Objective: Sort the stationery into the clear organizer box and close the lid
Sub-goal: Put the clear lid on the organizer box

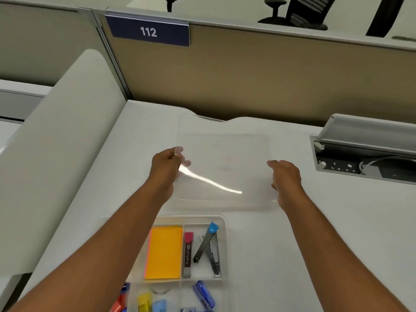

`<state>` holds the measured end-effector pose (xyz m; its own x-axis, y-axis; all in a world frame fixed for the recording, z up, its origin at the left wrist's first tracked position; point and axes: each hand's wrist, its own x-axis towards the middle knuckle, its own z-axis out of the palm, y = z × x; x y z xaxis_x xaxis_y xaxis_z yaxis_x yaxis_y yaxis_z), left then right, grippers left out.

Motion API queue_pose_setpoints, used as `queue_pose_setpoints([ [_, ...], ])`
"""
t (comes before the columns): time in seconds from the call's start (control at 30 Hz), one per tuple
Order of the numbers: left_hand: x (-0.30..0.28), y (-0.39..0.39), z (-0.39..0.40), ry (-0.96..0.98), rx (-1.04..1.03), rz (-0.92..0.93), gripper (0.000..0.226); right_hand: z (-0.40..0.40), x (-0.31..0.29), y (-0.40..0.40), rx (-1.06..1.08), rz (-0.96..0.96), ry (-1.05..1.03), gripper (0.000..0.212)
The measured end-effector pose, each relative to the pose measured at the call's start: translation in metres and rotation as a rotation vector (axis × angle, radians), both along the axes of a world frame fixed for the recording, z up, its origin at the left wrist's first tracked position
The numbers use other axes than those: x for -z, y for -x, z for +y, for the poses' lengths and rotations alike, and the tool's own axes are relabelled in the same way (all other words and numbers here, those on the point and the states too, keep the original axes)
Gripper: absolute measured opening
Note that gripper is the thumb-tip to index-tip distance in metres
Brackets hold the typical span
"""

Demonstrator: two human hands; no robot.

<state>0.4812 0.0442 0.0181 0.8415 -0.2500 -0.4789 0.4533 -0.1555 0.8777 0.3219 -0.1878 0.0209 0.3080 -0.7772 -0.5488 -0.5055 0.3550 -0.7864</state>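
The clear lid [225, 167] hangs tilted above the white desk, beyond the box. My left hand [167, 164] pinches its left edge, and my right hand [286, 176] holds its right edge with curled fingers. The clear organizer box [222, 219] stands open near the front of the desk. Its compartments hold orange sticky notes [164, 253], a dark red lead case [188, 253], a stapler with a blue cap [208, 244], a blue item [203, 293] and a yellow item [144, 300]. My left forearm hides the box's left part.
A tan partition with a "112" sign [148, 31] stands behind the desk. An open cable tray [364, 154] with sockets sits at the right. A white curved divider [60, 140] borders the left side.
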Motion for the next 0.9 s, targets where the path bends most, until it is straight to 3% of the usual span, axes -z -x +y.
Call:
queue_pose_setpoints([
  [0.17, -0.039, 0.016, 0.033, 0.079, 0.068, -0.245, 0.023, 0.022, -0.044, 0.017, 0.167, -0.273, -0.091, 0.052],
  [0.4, -0.067, 0.028, 0.099, -0.096, 0.073, -0.581, 0.022, 0.058, -0.089, 0.058, 0.215, -0.580, -0.278, 0.072],
  [0.53, -0.067, 0.039, 0.142, -0.115, 0.120, -0.541, 0.010, 0.079, -0.096, 0.078, 0.129, -0.626, -0.396, 0.059],
  [0.67, -0.068, 0.055, 0.187, 0.105, 0.127, -0.316, 0.030, 0.098, -0.095, 0.099, -0.056, -0.650, -0.437, 0.018],
  [0.77, -0.069, 0.069, 0.212, 0.164, 0.062, -0.212, 0.030, 0.119, -0.089, 0.114, -0.205, -0.489, -0.369, 0.025],
  [0.9, -0.058, 0.086, 0.239, -0.098, 0.003, -0.375, 0.018, 0.159, -0.075, 0.128, -0.181, -0.423, -0.233, 0.028],
])
